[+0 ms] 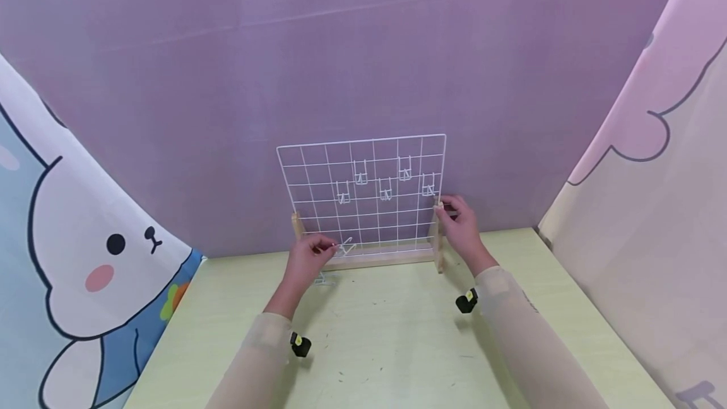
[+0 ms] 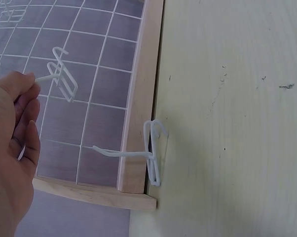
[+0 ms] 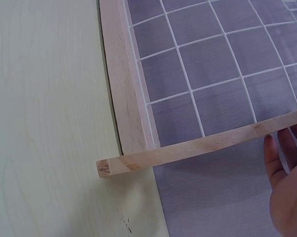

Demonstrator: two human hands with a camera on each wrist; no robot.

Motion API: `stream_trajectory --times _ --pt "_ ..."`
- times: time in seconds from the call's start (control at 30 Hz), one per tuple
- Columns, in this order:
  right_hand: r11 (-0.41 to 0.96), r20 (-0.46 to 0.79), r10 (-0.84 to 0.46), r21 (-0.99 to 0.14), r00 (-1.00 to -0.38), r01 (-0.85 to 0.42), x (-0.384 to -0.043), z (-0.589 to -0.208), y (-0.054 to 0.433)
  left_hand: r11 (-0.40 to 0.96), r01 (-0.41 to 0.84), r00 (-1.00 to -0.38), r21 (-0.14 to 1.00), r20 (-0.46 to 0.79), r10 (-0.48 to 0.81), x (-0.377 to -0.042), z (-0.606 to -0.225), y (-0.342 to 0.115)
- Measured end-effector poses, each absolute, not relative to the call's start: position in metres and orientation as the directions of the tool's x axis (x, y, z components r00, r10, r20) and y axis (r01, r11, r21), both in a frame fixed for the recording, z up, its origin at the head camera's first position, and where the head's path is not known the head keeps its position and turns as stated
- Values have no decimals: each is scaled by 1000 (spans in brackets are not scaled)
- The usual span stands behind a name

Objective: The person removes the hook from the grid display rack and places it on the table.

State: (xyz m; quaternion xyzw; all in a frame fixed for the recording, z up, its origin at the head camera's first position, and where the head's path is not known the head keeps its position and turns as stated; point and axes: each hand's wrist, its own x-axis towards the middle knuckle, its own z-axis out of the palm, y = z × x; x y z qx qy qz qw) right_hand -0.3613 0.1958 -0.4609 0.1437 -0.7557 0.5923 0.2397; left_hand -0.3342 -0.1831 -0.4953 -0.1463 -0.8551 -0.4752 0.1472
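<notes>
A white wire grid panel stands upright in a wooden stand. My left hand pinches the arm of a white wire hook between thumb and fingertip, holding it in front of the grid's lower left part. With the thumb in front and fingers behind, my right hand grips the top of the stand's right post; in the right wrist view its fingers curl by the post. A second loose hook is on the table by the stand's left end.
Several white hooks hang on the grid's upper and middle wires. The pale table has small dark marks. A purple backdrop rises behind the stand, with cartoon-printed cloth at the left and more printed cloth at the right.
</notes>
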Motion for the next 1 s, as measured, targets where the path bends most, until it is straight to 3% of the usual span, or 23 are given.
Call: stream_trajectory --times 1.0 --pt "263 526 71 -829 -847 -493 -362 -460 195 563 374 -924 737 346 162 -342 -515 -176"
